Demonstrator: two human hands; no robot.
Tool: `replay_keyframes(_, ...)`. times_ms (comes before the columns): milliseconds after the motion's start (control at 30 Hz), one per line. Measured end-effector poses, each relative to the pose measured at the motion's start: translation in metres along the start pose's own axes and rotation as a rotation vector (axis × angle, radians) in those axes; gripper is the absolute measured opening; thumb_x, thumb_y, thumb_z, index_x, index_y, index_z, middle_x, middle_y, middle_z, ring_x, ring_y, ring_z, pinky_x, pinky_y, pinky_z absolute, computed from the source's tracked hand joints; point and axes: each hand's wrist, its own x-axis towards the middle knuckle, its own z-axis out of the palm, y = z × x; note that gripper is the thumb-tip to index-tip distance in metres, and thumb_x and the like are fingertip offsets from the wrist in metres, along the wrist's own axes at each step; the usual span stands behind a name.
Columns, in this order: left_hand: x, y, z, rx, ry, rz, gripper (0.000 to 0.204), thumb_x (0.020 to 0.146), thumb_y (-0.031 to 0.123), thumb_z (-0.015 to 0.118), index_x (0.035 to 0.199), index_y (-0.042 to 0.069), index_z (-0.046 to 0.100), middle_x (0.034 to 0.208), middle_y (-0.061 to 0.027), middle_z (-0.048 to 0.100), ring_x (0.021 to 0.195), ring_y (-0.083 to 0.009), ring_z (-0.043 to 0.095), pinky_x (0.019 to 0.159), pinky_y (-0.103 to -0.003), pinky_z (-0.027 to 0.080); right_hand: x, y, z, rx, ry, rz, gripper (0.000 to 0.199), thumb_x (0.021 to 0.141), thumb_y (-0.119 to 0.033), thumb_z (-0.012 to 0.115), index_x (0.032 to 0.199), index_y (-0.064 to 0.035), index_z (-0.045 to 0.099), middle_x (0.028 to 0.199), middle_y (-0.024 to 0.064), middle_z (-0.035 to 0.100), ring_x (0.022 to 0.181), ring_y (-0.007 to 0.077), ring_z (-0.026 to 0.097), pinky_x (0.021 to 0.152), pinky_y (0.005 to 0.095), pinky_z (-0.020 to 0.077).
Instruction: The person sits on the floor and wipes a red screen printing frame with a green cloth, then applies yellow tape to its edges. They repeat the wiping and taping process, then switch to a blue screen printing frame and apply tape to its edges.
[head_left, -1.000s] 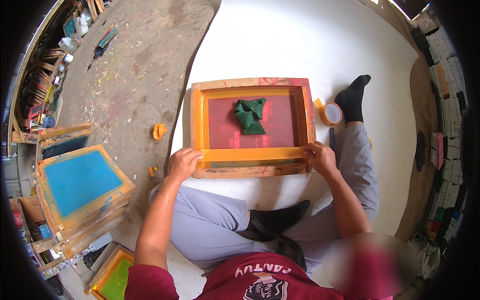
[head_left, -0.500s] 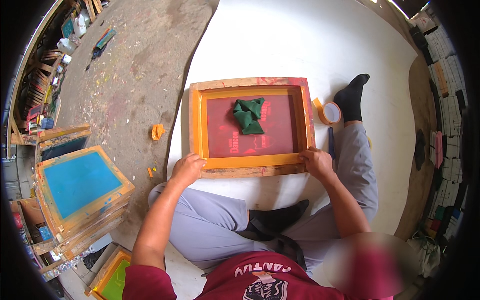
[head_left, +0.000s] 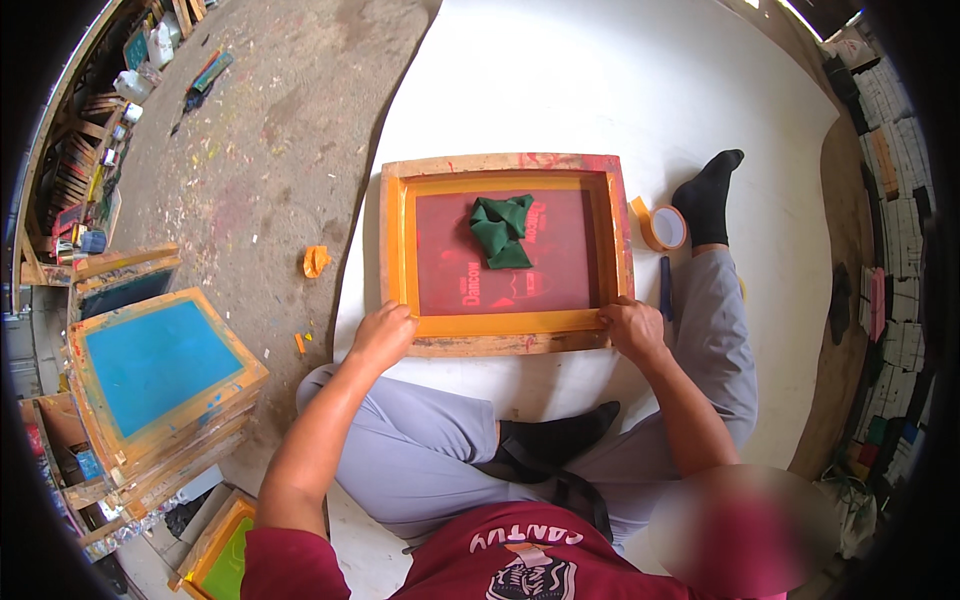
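A wooden screen-printing frame [head_left: 500,162] lies in front of me, its dark red mesh [head_left: 450,225] showing lighter printed shapes. Orange tape [head_left: 500,324] lines the inner borders of the frame. Crumpled on the mesh, right of its middle, is a dark green cloth [head_left: 500,230]. My left hand [head_left: 385,335] is closed over the near left corner, thumb at the taped border. At the near right corner my right hand [head_left: 632,328] is closed on the frame in the same way. The undersides of both grips are hidden.
Right of the frame sit a tape roll [head_left: 667,228] and a dark blue strip-like tool [head_left: 666,287], beside my outstretched leg. Stacked frames with a blue screen [head_left: 160,360] stand at left. An orange crumpled scrap [head_left: 316,262] lies on the concrete floor, beyond the white sheet [head_left: 560,80].
My left hand has shifted very slightly right along the near edge. The right hand keeps its hold, and the cloth lies as before on the mesh.
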Motion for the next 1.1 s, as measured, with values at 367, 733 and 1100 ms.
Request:
replay_keyframes(367,0.007,0.002,0.02,0.151,-0.054,0.078,0.011,0.078,0.004,0.067,0.08,0.004,0.078,0.092,-0.0106,0.073,0.098,-0.0267,0.07,0.08,-0.038,0.062,-0.003,-0.005,0.005,-0.186,0.053,-0.12,0.02,0.081,-0.011,0.067,0.092,-0.0194,0.082,0.091,0.0059,0.074,0.087,0.0298,0.076,0.076,0.0443,0.0603)
replay_keyframes(733,0.007,0.002,0.024,0.176,-0.052,0.069,0.012,0.078,0.007,0.069,0.081,0.003,0.079,0.093,-0.0114,0.073,0.098,-0.0279,0.071,0.078,-0.04,0.062,-0.003,-0.009,0.002,-0.195,0.038,-0.116,0.023,0.082,-0.011,0.067,0.096,-0.019,0.083,0.092,0.0055,0.074,0.087,0.0294,0.076,0.076,0.0448,0.0603)
replay_keyframes(1100,0.012,0.002,0.021,0.185,-0.11,0.064,0.014,0.082,0.011,0.07,0.083,0.003,0.081,0.094,-0.0111,0.074,0.098,-0.0277,0.072,0.079,-0.04,0.063,-0.001,-0.008,0.005,-0.215,-0.01,-0.102,0.021,0.084,-0.013,0.065,0.092,-0.0185,0.083,0.092,0.0066,0.073,0.086,0.0294,0.076,0.075,0.0452,0.0604)
